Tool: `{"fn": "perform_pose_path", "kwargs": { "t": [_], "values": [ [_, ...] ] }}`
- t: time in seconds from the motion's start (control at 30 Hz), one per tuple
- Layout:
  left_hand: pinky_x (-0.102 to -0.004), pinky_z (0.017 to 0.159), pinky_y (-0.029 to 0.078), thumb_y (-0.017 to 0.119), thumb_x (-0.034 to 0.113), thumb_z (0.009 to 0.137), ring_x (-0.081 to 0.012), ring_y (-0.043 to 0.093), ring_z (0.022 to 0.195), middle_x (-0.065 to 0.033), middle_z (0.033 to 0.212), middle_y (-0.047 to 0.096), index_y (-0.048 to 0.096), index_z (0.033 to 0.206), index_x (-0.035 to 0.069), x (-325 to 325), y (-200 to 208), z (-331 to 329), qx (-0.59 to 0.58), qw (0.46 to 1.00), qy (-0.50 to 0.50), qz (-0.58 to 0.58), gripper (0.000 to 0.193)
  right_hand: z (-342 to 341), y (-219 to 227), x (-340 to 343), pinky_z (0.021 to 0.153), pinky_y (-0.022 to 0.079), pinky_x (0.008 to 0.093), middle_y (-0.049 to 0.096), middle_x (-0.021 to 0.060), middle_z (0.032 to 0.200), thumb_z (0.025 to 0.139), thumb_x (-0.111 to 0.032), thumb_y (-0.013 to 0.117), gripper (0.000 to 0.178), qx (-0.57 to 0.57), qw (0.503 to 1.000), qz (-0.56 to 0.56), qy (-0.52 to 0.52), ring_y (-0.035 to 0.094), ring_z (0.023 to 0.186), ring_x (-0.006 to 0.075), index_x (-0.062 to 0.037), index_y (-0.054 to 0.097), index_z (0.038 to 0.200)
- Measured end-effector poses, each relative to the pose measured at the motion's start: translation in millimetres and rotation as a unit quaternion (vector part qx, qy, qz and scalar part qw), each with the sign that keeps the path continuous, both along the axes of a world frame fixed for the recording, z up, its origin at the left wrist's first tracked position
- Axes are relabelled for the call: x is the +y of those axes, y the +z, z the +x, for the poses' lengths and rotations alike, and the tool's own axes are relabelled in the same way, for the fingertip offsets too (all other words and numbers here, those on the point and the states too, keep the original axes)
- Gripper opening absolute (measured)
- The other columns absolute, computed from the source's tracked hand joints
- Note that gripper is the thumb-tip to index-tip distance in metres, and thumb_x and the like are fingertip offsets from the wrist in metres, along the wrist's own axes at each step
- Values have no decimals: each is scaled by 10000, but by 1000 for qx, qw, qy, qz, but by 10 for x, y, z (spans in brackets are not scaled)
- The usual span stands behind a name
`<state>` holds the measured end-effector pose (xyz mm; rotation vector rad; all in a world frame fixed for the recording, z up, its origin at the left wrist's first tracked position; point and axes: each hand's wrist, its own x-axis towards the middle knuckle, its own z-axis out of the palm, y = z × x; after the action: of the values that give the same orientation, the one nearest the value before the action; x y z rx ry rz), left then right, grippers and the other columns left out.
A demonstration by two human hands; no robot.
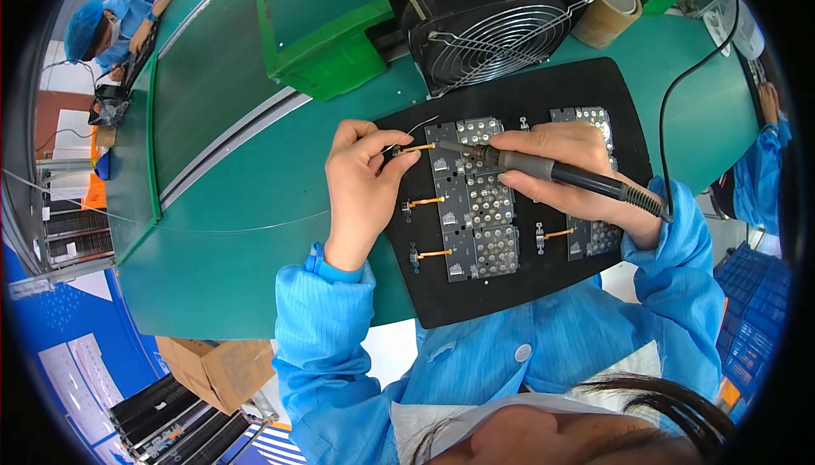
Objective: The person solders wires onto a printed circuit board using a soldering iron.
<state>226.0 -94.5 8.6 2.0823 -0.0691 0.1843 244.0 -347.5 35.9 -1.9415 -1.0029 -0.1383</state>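
My left hand is closed, thumb and forefinger pinching the end of a short orange flex strip. A thin solder wire also runs to this hand; its free end curves up beyond the fingertips. In my right hand is a soldering iron, its tip pointing left over the top of the left circuit board panel. More orange strips with small metal connectors stick out from that panel's left edge. The right panel is partly hidden under my right hand. Both panels lie on a black mat.
A black fan with a wire guard stands behind the mat, beside a green stand and a tape roll. The iron's cord arcs up at right. A co-worker sits at far left; another person's arm shows at right.
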Motion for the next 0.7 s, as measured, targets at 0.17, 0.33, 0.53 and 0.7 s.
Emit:
{"fn": "perform_pose_path", "kwargs": {
  "t": [0.17, 0.33, 0.53, 0.7],
  "values": [
    [-201, 503, 268, 774, -35, 708, -36, 337, 602, 14, 887, 485, 718, 858, 47, -38, 7, 24, 7, 1000, -6, 13, 180, 6, -19, 2, 501, 469, 317, 646, 132, 690, 774, -136, 756, 360, -6, 1000, 14, 0, 631, 561, 236, 38, 658, 1074],
    [-205, 500, 261, 770, -29, 723, -38, 340, 588, 13, 871, 503, 710, 824, 41, -41, -19, 45, 9, 1000, -5, 4, 137, 5, -15, -7, 504, 472, 319, 650, 134, 696, 777, -134, 754, 356, -13, 1000, 4, 0, 635, 565, 236, 31, 660, 1077],
    [-231, 500, 313, 766, -22, 725, -71, 420, 637, -1, 850, 510, 708, 800, 32, -46, -15, 37, 11, 1000, 9, -21, 109, 8, -1, -4, 536, 485, 318, 669, 142, 737, 783, -163, 756, 366, 2, 1000, -6, -8, 651, 604, 241, 34, 662, 1077],
    [-222, 490, 298, 766, -22, 729, -57, 388, 610, 5, 850, 504, 711, 809, 26, -48, -11, 37, 10, 1000, 6, -27, 109, 9, -47, -10, 564, 502, 306, 692, 157, 800, 782, -172, 758, 369, 12, 1000, 18, -11, 671, 646, 249, 39, 665, 1070]
  ]
}}
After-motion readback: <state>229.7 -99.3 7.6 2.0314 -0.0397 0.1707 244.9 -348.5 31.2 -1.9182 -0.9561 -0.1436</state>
